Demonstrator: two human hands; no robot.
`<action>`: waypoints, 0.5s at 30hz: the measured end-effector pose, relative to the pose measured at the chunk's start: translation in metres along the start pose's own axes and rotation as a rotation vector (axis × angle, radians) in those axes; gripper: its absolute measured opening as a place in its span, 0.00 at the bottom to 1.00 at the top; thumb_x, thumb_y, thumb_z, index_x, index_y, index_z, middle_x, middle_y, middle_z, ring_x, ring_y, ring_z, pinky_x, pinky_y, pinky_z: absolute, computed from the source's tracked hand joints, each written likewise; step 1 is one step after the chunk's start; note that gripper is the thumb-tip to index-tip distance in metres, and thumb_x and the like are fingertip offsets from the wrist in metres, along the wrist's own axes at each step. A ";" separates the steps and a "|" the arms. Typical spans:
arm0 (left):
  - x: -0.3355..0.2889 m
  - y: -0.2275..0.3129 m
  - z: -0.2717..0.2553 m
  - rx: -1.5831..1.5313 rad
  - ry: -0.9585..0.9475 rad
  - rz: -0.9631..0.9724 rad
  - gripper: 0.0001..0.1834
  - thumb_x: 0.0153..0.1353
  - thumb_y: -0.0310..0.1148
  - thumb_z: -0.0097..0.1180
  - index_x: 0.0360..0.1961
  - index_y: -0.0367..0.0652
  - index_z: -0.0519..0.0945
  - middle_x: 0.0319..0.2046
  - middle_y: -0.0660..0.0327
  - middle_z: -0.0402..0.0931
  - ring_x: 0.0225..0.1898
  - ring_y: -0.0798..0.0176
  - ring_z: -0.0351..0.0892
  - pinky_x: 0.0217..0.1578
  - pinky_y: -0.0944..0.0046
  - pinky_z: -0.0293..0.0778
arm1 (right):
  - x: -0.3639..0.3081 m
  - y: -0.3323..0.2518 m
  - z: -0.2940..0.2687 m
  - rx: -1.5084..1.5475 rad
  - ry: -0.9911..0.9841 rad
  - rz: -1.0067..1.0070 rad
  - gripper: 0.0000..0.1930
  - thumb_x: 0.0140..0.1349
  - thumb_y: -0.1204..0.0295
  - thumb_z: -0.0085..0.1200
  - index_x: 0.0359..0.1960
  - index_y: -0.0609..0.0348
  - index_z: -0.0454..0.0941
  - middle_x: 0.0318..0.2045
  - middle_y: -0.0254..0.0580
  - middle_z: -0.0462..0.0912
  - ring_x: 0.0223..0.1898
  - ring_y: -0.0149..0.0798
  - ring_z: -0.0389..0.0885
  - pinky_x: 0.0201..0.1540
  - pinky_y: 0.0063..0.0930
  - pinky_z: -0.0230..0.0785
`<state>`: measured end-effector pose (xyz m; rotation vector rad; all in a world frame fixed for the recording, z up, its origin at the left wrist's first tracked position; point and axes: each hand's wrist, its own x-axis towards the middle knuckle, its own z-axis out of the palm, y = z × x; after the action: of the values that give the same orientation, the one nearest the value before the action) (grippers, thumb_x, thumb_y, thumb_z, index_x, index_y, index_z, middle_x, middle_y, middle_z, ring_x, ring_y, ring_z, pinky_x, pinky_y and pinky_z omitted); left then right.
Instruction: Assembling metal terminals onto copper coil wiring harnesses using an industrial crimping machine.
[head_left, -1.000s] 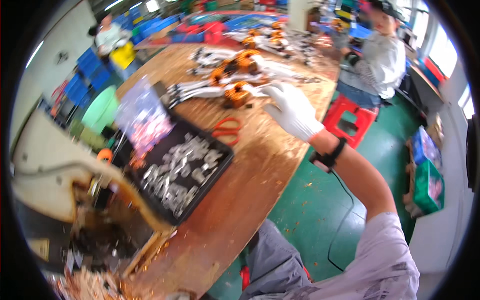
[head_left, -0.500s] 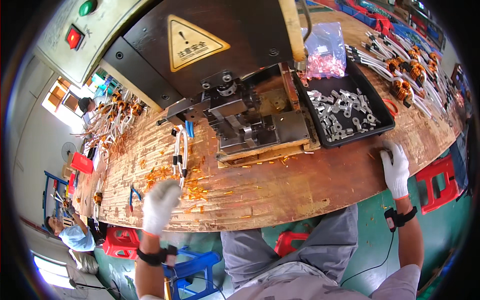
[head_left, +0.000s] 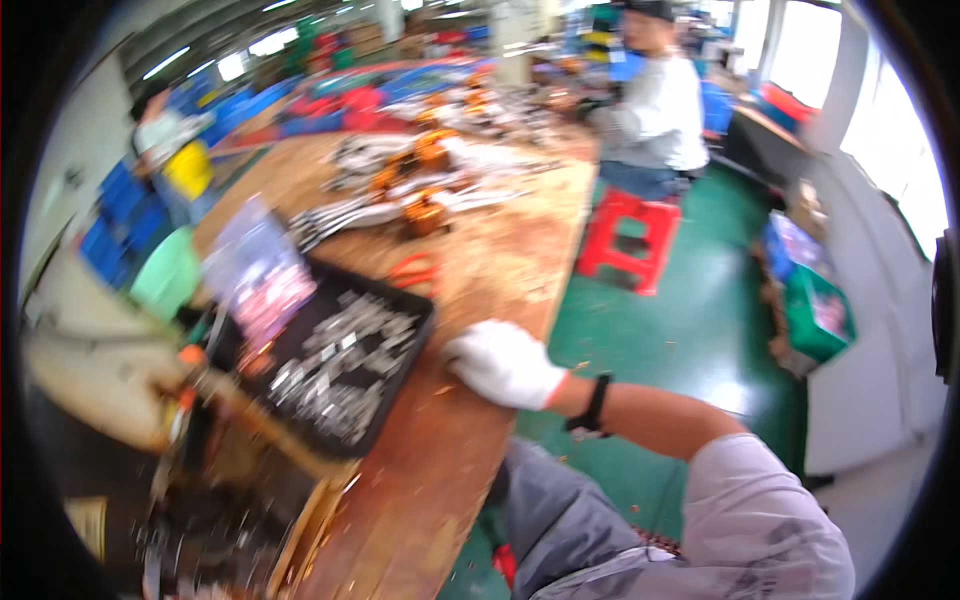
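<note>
My right hand (head_left: 505, 365), in a white glove, rests on the worn wooden table (head_left: 410, 480) near its edge. It looks loosely open, with nothing visible in it, though the picture is smeared by motion. Just left of it is a black tray (head_left: 395, 390) of loose silvery metal terminals (head_left: 345, 365). A clear plastic bag (head_left: 258, 270) of copper-coloured pieces lies over the tray's far left corner. Orange-handled pliers or scissors (head_left: 412, 270), too blurred to tell, lie beyond the tray. My left hand is out of view.
A blurred machine (head_left: 215, 510) stands at lower left. White cables with copper-wound coils (head_left: 425, 210) are heaped farther along the table. A person (head_left: 655, 110) is at the far end by a red stool (head_left: 632, 240); another person (head_left: 170, 150) is at far left. Boxes (head_left: 815, 310) line the right wall.
The view has swung to the right, bringing the far table end and the room into sight. My left hand has gone out of view. My right hand stays on the table beside the tray.
</note>
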<state>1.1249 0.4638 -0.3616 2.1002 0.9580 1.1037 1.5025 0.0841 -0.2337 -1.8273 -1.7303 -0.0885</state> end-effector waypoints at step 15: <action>-0.114 0.037 -0.257 -0.452 0.485 -0.406 0.27 0.71 0.47 0.57 0.65 0.42 0.78 0.61 0.53 0.80 0.60 0.50 0.81 0.58 0.55 0.78 | -0.018 0.028 -0.005 0.061 0.068 0.048 0.09 0.69 0.64 0.58 0.46 0.48 0.83 0.41 0.42 0.83 0.48 0.50 0.83 0.53 0.43 0.76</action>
<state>0.8710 0.3912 -0.2575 1.2329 1.1560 1.4689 1.5273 0.0669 -0.2486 -1.7995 -1.6243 -0.0771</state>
